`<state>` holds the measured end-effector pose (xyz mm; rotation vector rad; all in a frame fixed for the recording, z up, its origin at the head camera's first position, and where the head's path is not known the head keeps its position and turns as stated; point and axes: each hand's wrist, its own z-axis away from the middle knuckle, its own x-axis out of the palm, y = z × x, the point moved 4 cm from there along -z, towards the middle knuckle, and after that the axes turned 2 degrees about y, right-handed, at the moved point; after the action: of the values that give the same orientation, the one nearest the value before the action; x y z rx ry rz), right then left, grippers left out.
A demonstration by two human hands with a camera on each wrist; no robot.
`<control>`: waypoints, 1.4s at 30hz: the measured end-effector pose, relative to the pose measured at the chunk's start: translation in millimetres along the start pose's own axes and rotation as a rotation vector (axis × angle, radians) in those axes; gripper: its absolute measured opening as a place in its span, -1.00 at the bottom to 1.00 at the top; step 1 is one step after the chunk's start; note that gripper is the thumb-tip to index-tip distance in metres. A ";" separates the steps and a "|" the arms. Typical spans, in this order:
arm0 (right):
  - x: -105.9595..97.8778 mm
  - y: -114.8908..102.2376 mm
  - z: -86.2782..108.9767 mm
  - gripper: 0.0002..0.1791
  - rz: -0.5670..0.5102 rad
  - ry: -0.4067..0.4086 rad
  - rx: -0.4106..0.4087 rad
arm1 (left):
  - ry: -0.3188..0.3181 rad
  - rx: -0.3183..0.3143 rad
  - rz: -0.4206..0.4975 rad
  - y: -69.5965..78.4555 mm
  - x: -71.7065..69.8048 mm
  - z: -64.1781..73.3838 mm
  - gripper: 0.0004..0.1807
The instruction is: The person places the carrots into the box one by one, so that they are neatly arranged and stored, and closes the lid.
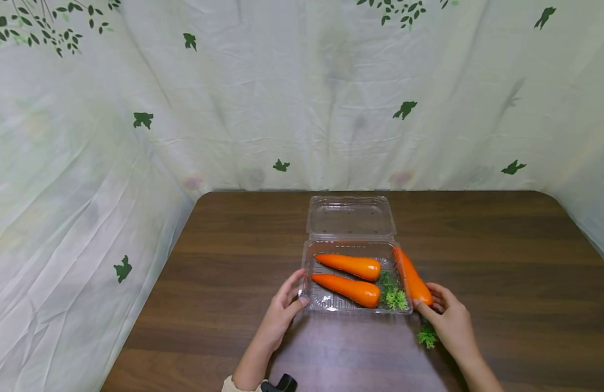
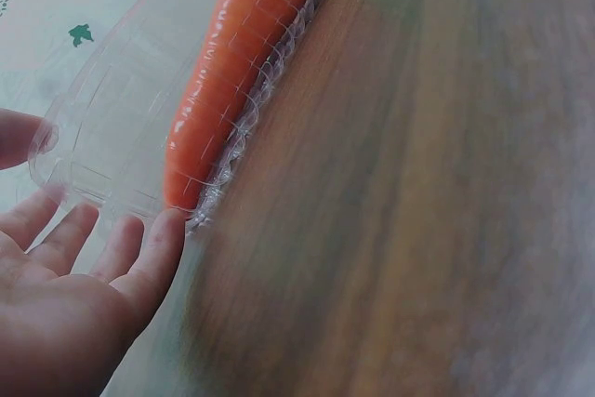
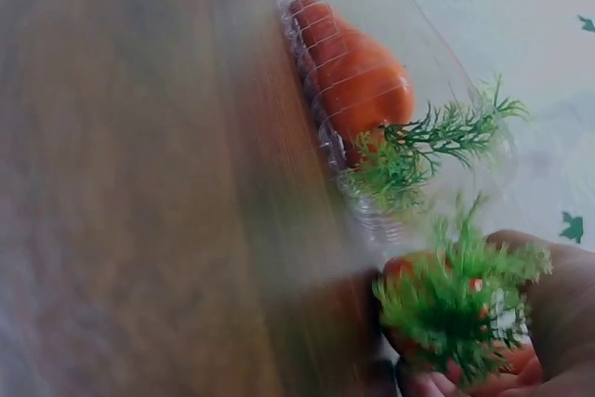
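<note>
My left hand (image 1: pixel 277 313) holds the left side of an open clear plastic clamshell box (image 1: pixel 331 309), its thumb at the rim. In the left wrist view, the fingers (image 2: pixel 153 253) lie along the box's outer wall. Two orange carrots, one behind (image 1: pixel 351 265) and one in front (image 1: pixel 348 290), lie in the box with tips pointing left and green tops (image 1: pixel 395 296) at the right. My right hand (image 1: pixel 451 321) grips a third carrot (image 1: pixel 413 277) near its thick end, slanted along the box's right side. Its leafy top (image 3: pixel 456 309) hangs below the hand.
The box's hinged lid (image 1: pixel 351 216) lies folded back behind it. Everything is on a brown wooden table (image 1: pixel 223 272). A pale curtain (image 1: pixel 243 109) with green leaf prints stands behind and at the sides. A dark strap (image 1: pixel 281 383) shows by the left wrist.
</note>
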<state>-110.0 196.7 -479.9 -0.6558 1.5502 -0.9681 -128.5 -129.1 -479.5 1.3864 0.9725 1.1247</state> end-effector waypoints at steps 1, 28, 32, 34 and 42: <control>-0.6 0.0 -0.1 -0.41 -0.010 0.013 0.001 | 0.000 -0.002 -0.001 0.0 -0.1 0.1 -0.38; -20.0 -12.1 1.3 -0.45 -0.364 0.328 -0.086 | -0.001 -0.010 -0.006 -1.9 -0.8 -0.2 -0.39; -23.6 -18.0 -1.2 -0.47 -0.451 0.302 -0.084 | 0.003 -0.011 -0.005 -1.8 -1.1 0.1 -0.38; -24.9 -21.2 -2.6 -0.49 -0.465 0.284 -0.097 | 0.003 -0.011 -0.005 -1.8 -1.1 0.2 -0.38; -27.5 -38.3 -9.3 -0.49 -0.422 0.189 -0.203 | 0.003 -0.005 0.000 -1.1 -0.5 0.1 -0.39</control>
<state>-117.1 202.3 -432.7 -1.0921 1.7282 -1.2212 -128.5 -129.5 -480.6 1.3810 0.9713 1.1291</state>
